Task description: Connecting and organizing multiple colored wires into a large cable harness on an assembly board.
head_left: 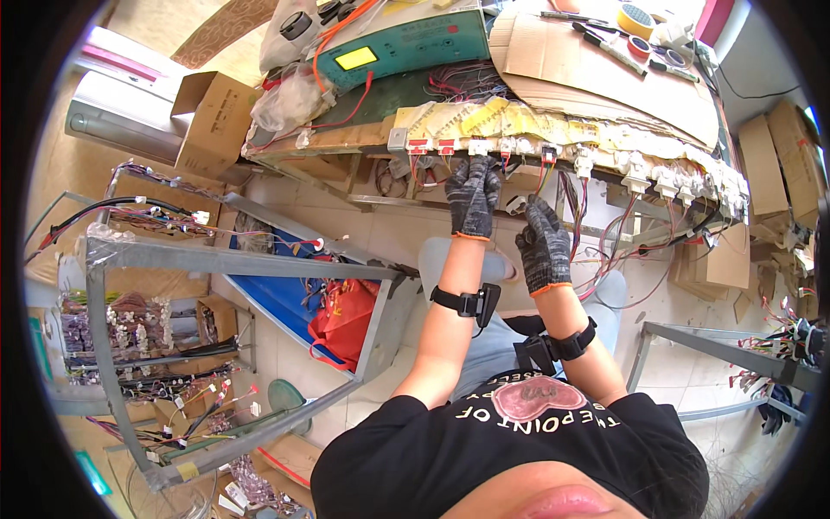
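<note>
Both my hands wear dark grey knit gloves with orange cuffs. My left hand (473,199) reaches up to the bench's front edge, its fingers closed at a white plug connector (478,148) in the row fixed there. Lower and to the right is my right hand (545,244), with fingers drawn together. Thin yellow and green wires (543,179) hang from a connector down to its fingertips. A small whitish piece (515,205) shows beside those fingertips. What the right fingers hold is hidden. Red connectors (418,146) sit left of my left hand.
A teal test device (406,48) with a lit yellow screen stands on the bench. Cardboard (562,65) lies right of it, bearing tape rolls and pens. Wire bundles (618,233) hang at right. A metal frame (233,270) and a blue bin (272,303) with a red bag stand at left.
</note>
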